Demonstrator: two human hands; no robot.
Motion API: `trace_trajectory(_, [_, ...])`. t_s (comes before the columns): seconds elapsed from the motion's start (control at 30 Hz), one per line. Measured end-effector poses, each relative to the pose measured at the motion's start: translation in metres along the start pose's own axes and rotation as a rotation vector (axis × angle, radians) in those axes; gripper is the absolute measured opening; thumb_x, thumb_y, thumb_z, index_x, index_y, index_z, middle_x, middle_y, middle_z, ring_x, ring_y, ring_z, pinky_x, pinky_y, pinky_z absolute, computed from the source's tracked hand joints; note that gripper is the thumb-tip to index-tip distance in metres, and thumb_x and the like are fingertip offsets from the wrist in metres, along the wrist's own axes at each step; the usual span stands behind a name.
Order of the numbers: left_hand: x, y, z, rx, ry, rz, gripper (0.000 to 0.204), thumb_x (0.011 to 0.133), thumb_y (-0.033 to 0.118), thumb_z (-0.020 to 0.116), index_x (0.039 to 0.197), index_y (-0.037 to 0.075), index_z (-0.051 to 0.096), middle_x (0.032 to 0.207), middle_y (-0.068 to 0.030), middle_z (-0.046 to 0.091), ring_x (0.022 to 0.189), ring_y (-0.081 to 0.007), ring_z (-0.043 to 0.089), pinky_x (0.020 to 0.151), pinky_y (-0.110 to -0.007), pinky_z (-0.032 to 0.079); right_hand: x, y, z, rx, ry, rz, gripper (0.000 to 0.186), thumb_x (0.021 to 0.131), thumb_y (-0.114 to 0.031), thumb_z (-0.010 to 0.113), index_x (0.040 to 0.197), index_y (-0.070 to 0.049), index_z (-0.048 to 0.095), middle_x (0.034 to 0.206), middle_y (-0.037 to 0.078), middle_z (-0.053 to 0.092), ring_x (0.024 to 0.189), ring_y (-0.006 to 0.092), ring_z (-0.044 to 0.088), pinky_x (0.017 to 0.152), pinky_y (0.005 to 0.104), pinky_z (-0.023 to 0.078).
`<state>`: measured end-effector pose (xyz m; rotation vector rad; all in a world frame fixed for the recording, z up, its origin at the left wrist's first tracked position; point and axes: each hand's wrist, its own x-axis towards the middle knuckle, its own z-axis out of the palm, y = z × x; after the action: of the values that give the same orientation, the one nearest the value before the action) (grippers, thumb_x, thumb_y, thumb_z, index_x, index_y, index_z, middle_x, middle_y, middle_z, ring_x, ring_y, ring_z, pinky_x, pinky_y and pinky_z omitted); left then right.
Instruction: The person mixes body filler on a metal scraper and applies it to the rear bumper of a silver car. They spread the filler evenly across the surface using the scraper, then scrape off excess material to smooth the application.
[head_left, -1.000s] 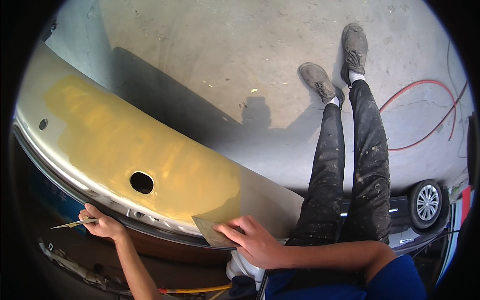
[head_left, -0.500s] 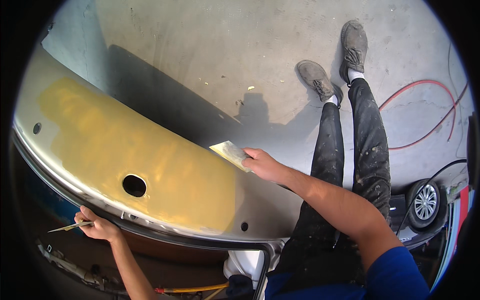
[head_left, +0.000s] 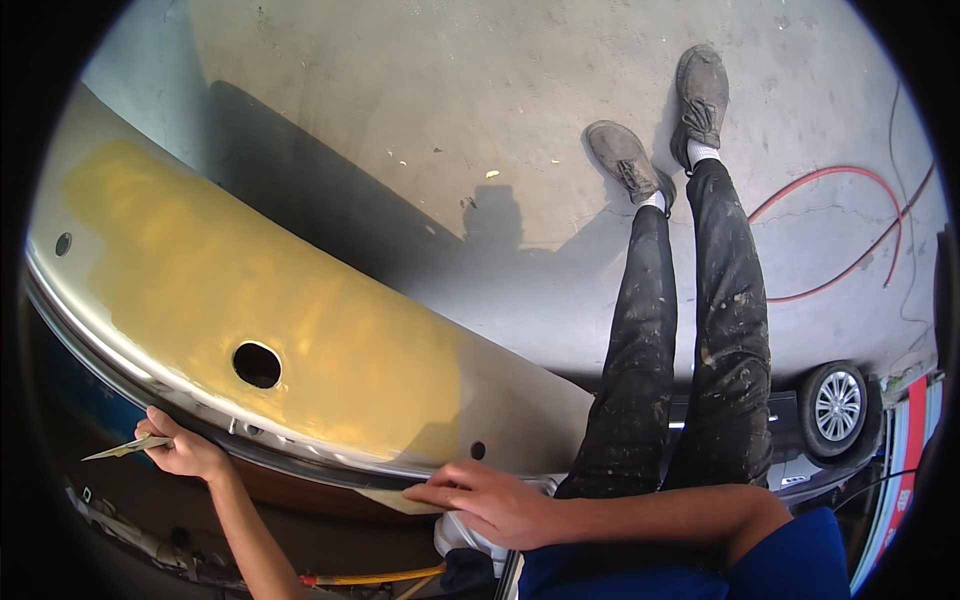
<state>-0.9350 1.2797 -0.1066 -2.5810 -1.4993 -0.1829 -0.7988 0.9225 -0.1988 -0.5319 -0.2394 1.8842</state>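
A long curved silver car panel (head_left: 525,405) runs across the left side, with a broad coat of yellow body filler (head_left: 330,330) smeared over its middle. An oval hole (head_left: 257,365) pierces the coat. My right hand (head_left: 492,505) pinches a flat, pale putty spreader (head_left: 393,498) by the panel's near edge; I cannot tell whether the spreader touches it. Closed on another thin, flat spreader (head_left: 125,449) with yellowish smears, my left hand (head_left: 190,452) is beside the panel's dark-trimmed edge, farther left. Its fingers partly cover that spreader.
Inside the car opening, a yellow stick (head_left: 375,577) and a white container (head_left: 455,535) lie near my forearms. A red hose (head_left: 885,240) curves over the concrete floor (head_left: 560,60) at right. Beyond my legs stands a dark car's wheel (head_left: 838,407).
My right hand has come down and toward me with its spreader, from over the panel's far edge to its near edge. My left hand has barely shifted; the whole view has moved slightly.
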Motion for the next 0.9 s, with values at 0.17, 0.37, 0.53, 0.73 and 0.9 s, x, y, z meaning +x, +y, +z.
trace_trajectory(0.17, [-0.004, 0.001, 0.001, 0.059, -0.009, 0.006, 0.037, 0.095, 0.014, 0.054, 0.068, 0.007, 0.029, 0.069, 0.0015, 0.026, 0.066, -0.0133, 0.025, 0.062, -0.026, 0.030, 0.010, -0.008, -0.039, -0.023, 0.185, -0.028, 0.044, 0.087, 0.002, 0.044, 0.130, -0.006, 0.049, 0.109, 0.011, 0.048, 0.099, 0.0250, 0.050, 0.085, 0.0344, 0.042])
trace_trajectory(0.37, [-0.004, 0.004, -0.001, -0.030, -0.031, 0.040, 0.039, 0.094, 0.014, 0.054, 0.067, 0.008, 0.027, 0.069, 0.0016, 0.025, 0.066, -0.0127, 0.024, 0.062, -0.026, 0.029, 0.069, 0.061, -0.134, 0.107, 0.297, 0.259, 0.044, 0.087, -0.008, 0.038, 0.130, -0.002, 0.048, 0.106, 0.010, 0.048, 0.100, 0.0215, 0.049, 0.089, 0.0314, 0.040])
trace_trajectory(0.53, [0.000, -0.001, -0.002, -0.023, -0.052, 0.050, 0.038, 0.094, 0.012, 0.054, 0.067, 0.008, 0.027, 0.069, 0.0024, 0.024, 0.066, -0.0117, 0.024, 0.062, -0.025, 0.028, 0.110, 0.092, -0.152, 0.258, 0.243, 0.413, 0.047, 0.085, -0.010, 0.042, 0.130, -0.002, 0.048, 0.107, 0.011, 0.057, 0.097, 0.0202, 0.055, 0.086, 0.0326, 0.043])
trace_trajectory(0.73, [-0.001, 0.001, -0.001, -0.055, -0.048, 0.067, 0.038, 0.095, 0.012, 0.053, 0.067, 0.008, 0.027, 0.069, 0.0027, 0.025, 0.066, -0.0108, 0.024, 0.061, -0.025, 0.028, 0.103, 0.081, -0.131, 0.280, 0.250, 0.365, 0.046, 0.086, -0.009, 0.040, 0.130, 0.000, 0.047, 0.113, 0.012, 0.056, 0.104, 0.0205, 0.054, 0.090, 0.0320, 0.042])
trace_trajectory(0.9, [-0.004, 0.002, -0.001, -0.031, -0.036, 0.075, 0.038, 0.095, 0.012, 0.054, 0.067, 0.008, 0.027, 0.069, 0.0025, 0.025, 0.066, -0.0108, 0.024, 0.061, -0.025, 0.028, 0.062, 0.027, -0.073, 0.039, 0.285, 0.087, 0.042, 0.089, -0.004, 0.040, 0.130, -0.002, 0.047, 0.114, 0.012, 0.047, 0.104, 0.0259, 0.050, 0.090, 0.0344, 0.041])
